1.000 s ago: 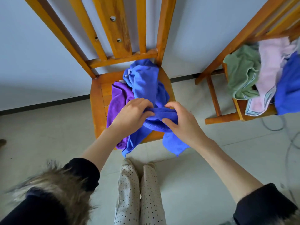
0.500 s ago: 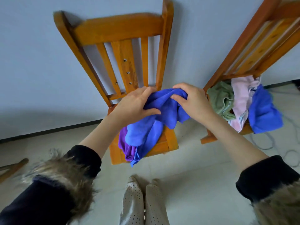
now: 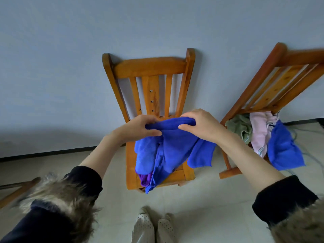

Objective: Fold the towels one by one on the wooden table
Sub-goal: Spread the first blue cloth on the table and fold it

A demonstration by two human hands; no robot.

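A blue towel point(image 3: 175, 148) hangs bunched in the air above the seat of the middle wooden chair point(image 3: 150, 67). My left hand point(image 3: 140, 128) and my right hand point(image 3: 201, 125) both pinch its top edge, close together. Its lower folds drape down over the seat front. A purple towel point(image 3: 144, 178) lies on the seat under it, mostly hidden.
A second wooden chair point(image 3: 273, 81) at the right holds a green towel point(image 3: 240, 127), a pink towel point(image 3: 259, 132) and another blue towel point(image 3: 282, 151). A wall stands close behind both chairs. My feet point(image 3: 152, 228) are on the tiled floor. A wooden leg point(image 3: 15, 192) lies at the left.
Both hands have lifted the blue towel up off the seat, and it now hangs lower and more spread out. The view has tilted up, showing the whole chair back.
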